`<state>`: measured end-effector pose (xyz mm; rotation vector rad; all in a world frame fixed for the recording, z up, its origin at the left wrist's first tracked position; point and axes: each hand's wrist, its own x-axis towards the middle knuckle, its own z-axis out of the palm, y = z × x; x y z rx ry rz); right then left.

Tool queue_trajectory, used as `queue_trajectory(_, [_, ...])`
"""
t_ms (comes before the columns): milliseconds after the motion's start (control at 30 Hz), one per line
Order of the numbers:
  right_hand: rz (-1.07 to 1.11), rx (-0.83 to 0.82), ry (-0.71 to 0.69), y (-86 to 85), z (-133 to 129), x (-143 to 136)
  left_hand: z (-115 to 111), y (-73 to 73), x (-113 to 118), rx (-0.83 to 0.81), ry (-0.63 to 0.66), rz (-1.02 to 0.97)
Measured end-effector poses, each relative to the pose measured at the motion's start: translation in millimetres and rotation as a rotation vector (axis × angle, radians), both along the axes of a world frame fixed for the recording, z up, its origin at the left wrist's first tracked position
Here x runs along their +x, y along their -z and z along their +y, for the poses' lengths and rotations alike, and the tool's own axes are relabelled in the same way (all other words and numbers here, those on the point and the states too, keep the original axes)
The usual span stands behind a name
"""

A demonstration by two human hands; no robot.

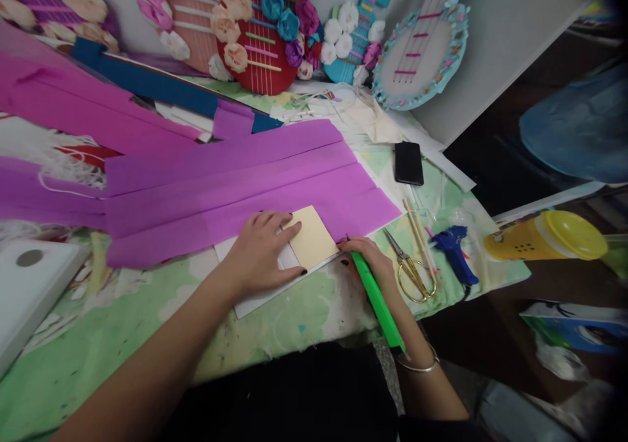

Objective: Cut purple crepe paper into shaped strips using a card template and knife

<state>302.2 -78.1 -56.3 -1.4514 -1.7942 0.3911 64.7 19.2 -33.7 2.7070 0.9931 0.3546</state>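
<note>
My left hand (262, 252), fingers spread, lies on a white sheet (255, 303) and touches the left edge of a pale yellow square of paper (314, 238). Closed around a bright green cutter (375, 301) is my right hand (370, 262); its fingertips are at the right corner of the yellow square. Behind both hands a wide purple crepe paper (235, 180) is spread over the table. Gold-handled scissors (412, 275) lie just right of my right hand.
A blue glue gun (456, 252), wooden sticks (417, 229), a black phone (409, 163) and a yellow cup (544, 236) are on the right. A white box (36, 291) sits at the left. Decorated paper instruments (262, 53) stand along the back.
</note>
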Motion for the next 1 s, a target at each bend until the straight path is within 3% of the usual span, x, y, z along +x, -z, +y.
queue_trajectory(433, [0.037, -0.012, -0.005, -1.3, 0, 0, -12, 5.1, 15, 0.116, -0.064, 0.01])
queue_trajectory(1000, [0.015, -0.007, -0.013, 0.5, 1, 1, -14, 6.3, 17, 0.07, -0.08, -0.064])
